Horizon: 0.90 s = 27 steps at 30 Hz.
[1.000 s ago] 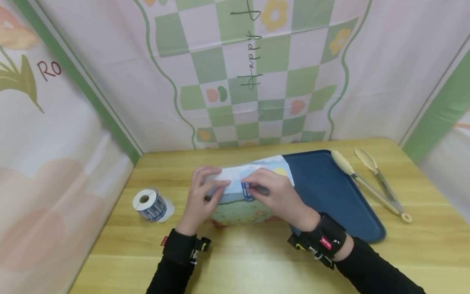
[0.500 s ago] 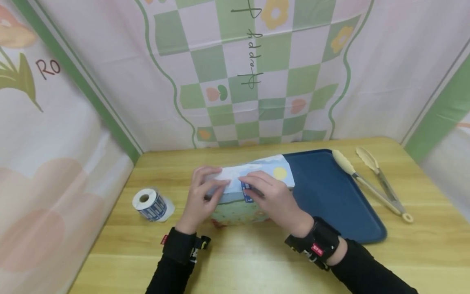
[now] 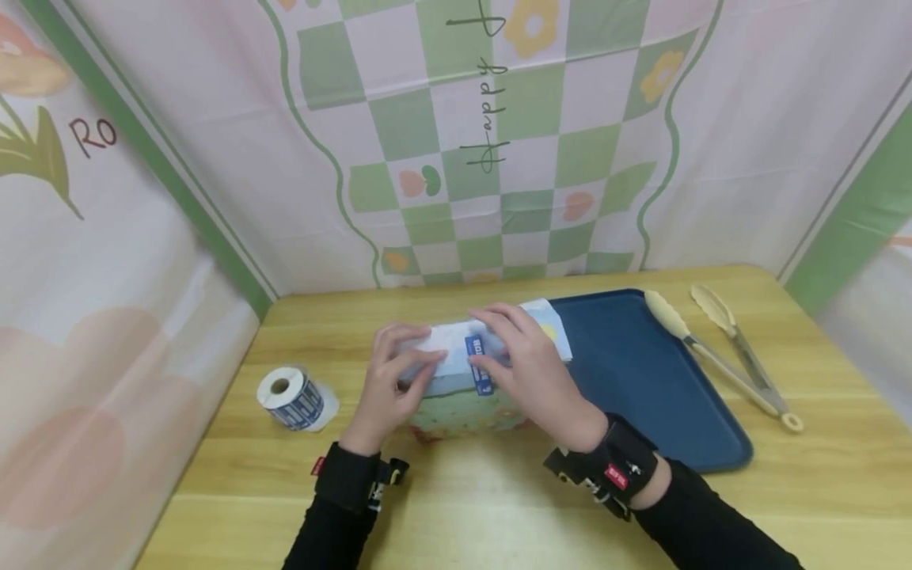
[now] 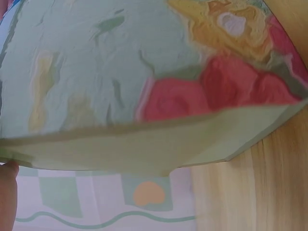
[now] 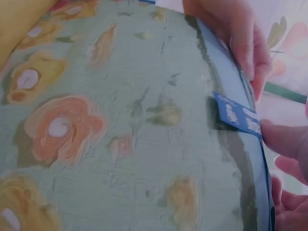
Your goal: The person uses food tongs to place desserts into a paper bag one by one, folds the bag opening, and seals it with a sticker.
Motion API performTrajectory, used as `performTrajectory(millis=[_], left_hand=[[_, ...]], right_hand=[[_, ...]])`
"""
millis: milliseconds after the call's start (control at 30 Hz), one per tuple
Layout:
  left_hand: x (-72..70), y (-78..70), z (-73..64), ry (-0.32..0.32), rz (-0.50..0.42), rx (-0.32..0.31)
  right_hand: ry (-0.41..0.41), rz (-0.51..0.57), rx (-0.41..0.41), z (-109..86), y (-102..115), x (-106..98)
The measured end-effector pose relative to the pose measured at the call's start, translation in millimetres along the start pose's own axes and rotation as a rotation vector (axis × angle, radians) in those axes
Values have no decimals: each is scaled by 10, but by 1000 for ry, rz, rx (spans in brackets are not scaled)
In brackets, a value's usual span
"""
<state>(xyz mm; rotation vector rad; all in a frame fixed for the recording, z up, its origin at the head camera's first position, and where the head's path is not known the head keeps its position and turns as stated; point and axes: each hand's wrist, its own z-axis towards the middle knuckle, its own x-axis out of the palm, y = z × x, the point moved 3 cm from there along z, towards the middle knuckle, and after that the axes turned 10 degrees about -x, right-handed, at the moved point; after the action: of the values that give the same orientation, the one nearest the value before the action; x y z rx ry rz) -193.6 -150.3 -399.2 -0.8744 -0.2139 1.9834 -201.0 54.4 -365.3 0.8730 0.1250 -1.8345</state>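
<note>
A flower-printed paper bag point(image 3: 463, 413) stands on the table, its light-blue top folded over. My left hand point(image 3: 388, 388) grips the top at its left end, with thumb and forefinger lying on the fold. A blue-and-white sticker label point(image 3: 479, 372) runs over the front edge of the fold. My right hand point(image 3: 534, 380) rests on the top beside it, the thumb touching the label and the fingers loosely bent. From the right wrist, the label's lower end point(image 5: 231, 111) stands slightly off the front, casting a shadow. The left wrist view shows the bag's pale side panel point(image 4: 120, 151).
To the left stands a roll of blue labels point(image 3: 295, 400) with its loose backing strip on the table. A dark blue tray point(image 3: 641, 396) lies right of and partly behind the bag. Cream-tipped tongs point(image 3: 744, 360) lie at the right, one arm over the tray's rim.
The right fingers have let go of the label's upper part and moved up onto the top; more of the label shows, laid over the edge. The left hand stays in place.
</note>
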Motion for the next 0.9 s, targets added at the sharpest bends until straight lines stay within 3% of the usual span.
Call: performTrajectory(millis=[367,500,700,900], left_hand=[[6,24,-1,-17,-7,60],[10,16,6,-18,-9,78],[3,3,1,-10,-12,33],[9,5,-12,0,-20,0]], right_hand=[[-19,-383,53,131,-51,76],[1,-363,42,119,-77,56],[66,-236,-106,48,-107,-17],[111,-281,-203,-26,-136,-40]])
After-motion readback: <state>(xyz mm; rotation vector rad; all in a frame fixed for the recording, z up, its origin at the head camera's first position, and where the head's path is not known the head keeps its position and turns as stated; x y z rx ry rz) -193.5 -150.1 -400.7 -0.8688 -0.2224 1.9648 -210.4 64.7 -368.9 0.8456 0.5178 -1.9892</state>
